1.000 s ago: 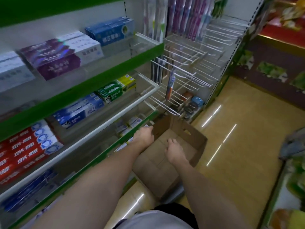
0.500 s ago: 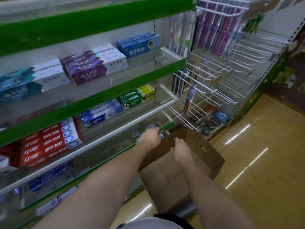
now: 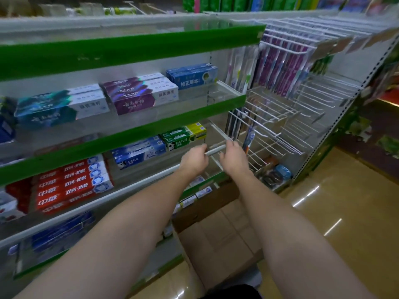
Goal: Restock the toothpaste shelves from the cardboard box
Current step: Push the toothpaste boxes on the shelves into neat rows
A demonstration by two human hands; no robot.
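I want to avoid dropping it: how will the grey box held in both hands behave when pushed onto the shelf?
The grey box looks long, slim and probably light and stiff. Held at its ends by the left hand and right hand, it should slide flat and is unlikely to roll.

Green-edged shelves (image 3: 133,50) stacked in tiers. Upper tier: teal-and-white toothpaste boxes (image 3: 60,107), purple-and-white boxes (image 3: 140,93) beside them, blue boxes (image 3: 192,76) at right end. Next tier down: red boxes (image 3: 71,184) stacked left, blue-and-white boxes (image 3: 138,152) in middle, green boxes (image 3: 183,137) right. Lowest tier: dark blue boxes (image 3: 60,231), blurred. Glossy tan floor (image 3: 345,212) carries open cardboard box (image 3: 218,229) just beside shelf base.
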